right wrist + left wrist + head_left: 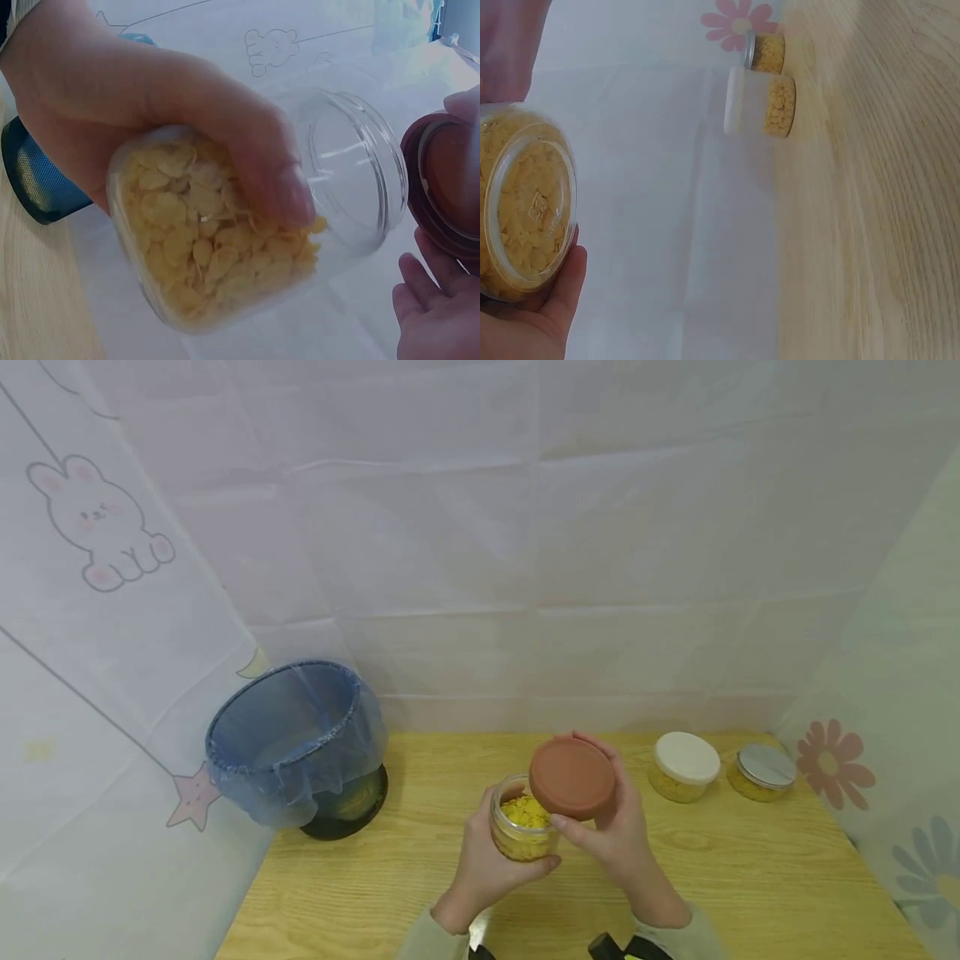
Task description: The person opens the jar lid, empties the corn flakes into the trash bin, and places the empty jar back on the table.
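My left hand (483, 860) grips a clear jar (522, 845) partly filled with yellow flakes (527, 811). In the right wrist view the jar (225, 247) leans on its side, with the left thumb across its wall and its mouth uncovered. A reddish-brown round lid (572, 777) is held by its rim in my right hand (626, 827), just beside the jar's mouth. The lid's hollow underside (457, 176) shows in the right wrist view. From the left wrist the jar's base (536, 210) is visible, above the table.
To the right on the wooden table (750, 877) stand a white-lidded jar (684, 764) and a lower silver-lidded jar (765, 770), both with yellow contents. A blue mesh basket (300, 735) covered in thin film stands at the left. Printed cloth (450, 543) hangs behind.
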{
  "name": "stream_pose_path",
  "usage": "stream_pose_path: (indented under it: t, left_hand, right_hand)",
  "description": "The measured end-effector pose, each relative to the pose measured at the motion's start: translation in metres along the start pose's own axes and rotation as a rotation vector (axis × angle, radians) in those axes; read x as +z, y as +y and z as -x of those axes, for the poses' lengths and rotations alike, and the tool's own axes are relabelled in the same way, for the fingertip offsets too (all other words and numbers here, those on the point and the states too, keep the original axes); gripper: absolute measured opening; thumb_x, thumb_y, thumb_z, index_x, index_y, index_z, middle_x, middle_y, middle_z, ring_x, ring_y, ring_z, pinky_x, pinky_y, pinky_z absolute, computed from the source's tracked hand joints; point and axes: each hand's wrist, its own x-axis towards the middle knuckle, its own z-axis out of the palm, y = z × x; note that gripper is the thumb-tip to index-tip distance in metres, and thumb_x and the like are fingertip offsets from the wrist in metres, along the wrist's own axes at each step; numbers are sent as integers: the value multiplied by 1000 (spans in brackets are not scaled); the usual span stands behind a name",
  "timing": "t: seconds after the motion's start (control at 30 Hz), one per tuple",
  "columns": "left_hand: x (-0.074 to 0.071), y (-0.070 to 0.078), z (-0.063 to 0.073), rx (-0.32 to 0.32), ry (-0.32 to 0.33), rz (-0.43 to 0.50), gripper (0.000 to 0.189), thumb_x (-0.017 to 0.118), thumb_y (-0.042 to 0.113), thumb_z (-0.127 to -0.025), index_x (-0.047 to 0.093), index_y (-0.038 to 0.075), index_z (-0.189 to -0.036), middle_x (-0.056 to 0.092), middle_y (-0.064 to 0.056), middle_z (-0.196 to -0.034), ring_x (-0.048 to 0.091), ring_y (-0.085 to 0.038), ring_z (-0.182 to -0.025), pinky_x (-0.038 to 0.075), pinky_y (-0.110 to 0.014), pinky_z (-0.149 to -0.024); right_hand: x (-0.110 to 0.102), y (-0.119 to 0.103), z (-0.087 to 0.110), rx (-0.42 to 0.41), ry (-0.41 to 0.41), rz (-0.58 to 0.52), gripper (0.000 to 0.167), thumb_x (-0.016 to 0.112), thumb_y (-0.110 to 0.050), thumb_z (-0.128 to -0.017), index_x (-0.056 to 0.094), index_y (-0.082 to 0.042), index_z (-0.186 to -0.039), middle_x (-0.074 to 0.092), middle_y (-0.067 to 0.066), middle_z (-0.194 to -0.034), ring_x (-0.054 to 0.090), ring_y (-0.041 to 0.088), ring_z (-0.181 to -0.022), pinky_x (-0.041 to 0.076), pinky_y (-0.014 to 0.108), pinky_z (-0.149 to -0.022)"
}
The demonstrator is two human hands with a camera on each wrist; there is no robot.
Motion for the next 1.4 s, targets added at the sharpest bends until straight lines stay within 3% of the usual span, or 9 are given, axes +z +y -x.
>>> stream_pose_path:
  t: [0.13,0.47,0.63,0.8,1.13,1.4]
  left_hand:
    - [-4,-1,1,-9,20,-19,82,94,17,-72,50,10,-141,60,-10,-131,65,-27,-109,56,-42,-91]
    - [-18,6,0,-23,44,-68,86,95,21,-70,49,16,-142,61,-13,-131,63,-28,-114,54,-43,-95]
    - [-25,8,5,-34,61,-97,84,96,22,-71,50,20,-141,62,-3,-130,63,-26,-113,54,-43,-93]
    - [-35,11,10,-46,73,-128,85,96,17,-69,51,18,-141,63,-3,-128,64,-26,-112,55,-42,-92]
    - [-67,24,14,-95,111,-198,86,97,21,-68,51,20,-141,61,-4,-130,62,-25,-114,53,-40,-94]
    - [-99,43,18,-22,198,-299,94,100,10,-59,53,11,-140,62,-8,-130,62,-28,-113,51,-31,-95]
  right_hand:
    - [-4,-1,1,-16,41,-12,81,72,19,-75,32,18,-145,54,23,-135,58,29,-120,53,32,-95]
    - [-10,-1,2,-43,80,1,80,70,20,-72,34,21,-143,57,22,-132,59,29,-117,53,32,-94]
    - [-14,3,4,-35,83,9,81,70,22,-69,35,21,-142,57,23,-130,60,29,-115,53,31,-94]
    - [-19,7,8,-22,83,26,81,70,24,-68,36,21,-141,59,23,-128,61,28,-114,53,31,-93]
    - [-26,10,12,63,74,49,83,71,27,-70,34,18,-144,55,23,-130,59,27,-116,53,31,-94]
    - [-28,13,17,169,75,123,88,72,28,-70,33,13,-148,50,27,-131,58,26,-117,52,31,-95]
